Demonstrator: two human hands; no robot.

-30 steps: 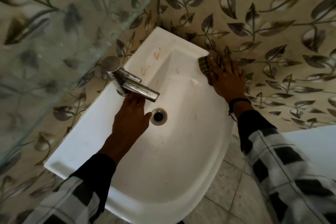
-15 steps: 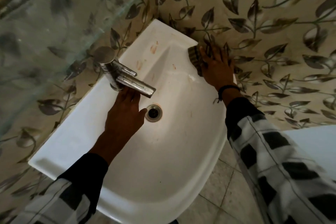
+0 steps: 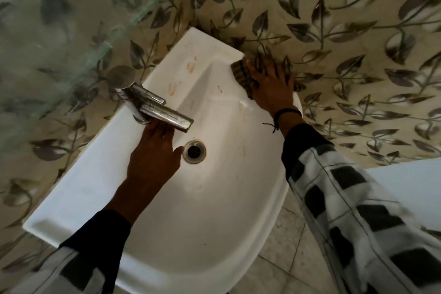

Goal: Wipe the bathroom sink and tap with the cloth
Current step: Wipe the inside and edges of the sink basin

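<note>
A: Where is the cloth sitting?

B: The cloth (image 3: 242,74), striped and dark, is lying under the right hand (image 3: 272,87), which is pressing it flat onto the far rim of the sink (image 3: 100,174), right against the leaf-patterned wall (image 3: 334,31). The fingers are spreading wide over it, palm down, not curling around it.

A: And the other one?

B: The left hand (image 3: 152,157) is resting inside the basin, palm down, fingers lying loosely together and reaching under the spout of the tap (image 3: 152,105). It is holding nothing. Its thumb is pointing toward the drain (image 3: 195,151), which is lying just beside it, between the two hands.

A: Are the fingertips touching the tap?

B: I cannot tell; the spout is covering them.

A: Anything on the porcelain?

B: Reddish smears (image 3: 181,76) are showing on the ledge beyond the left hand, between the tap and the cloth, and a small one is sitting on the slope just left of the cloth. A black cord bracelet (image 3: 285,113) is circling the right wrist, and both arms are wearing checked sleeves (image 3: 358,210) over dark cuffs. A glass panel (image 3: 71,31) is standing to the left of the tap.
</note>
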